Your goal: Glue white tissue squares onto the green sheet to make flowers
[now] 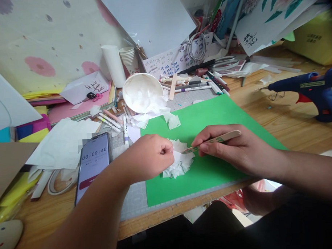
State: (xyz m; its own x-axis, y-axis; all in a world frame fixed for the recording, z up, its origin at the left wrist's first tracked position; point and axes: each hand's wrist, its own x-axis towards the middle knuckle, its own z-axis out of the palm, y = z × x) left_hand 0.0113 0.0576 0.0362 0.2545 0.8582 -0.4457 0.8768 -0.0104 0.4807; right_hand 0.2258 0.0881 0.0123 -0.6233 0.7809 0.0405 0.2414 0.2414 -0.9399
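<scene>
A round cluster of white tissue paper pieces (180, 167) lies on a green sheet of paper (215, 119). My right hand (229, 146) grips a flat wooden craft stick (221, 138) with green printing, and its tip reaches the cluster's upper middle. Over the cluster's left side is my left hand (152, 154), its fingers curled and pressed together. What those fingers hold, if anything, is hidden. One loose scrap of white tissue (172, 120) rests near the green sheet's upper left edge.
A white bowl (141, 91) of tissue pieces stands behind the sheet. At left lies a phone (92, 163) showing a timer. A blue hot glue gun (309, 88) stands at right. Several markers (193, 88) and another wooden stick (173, 87) lie at the back.
</scene>
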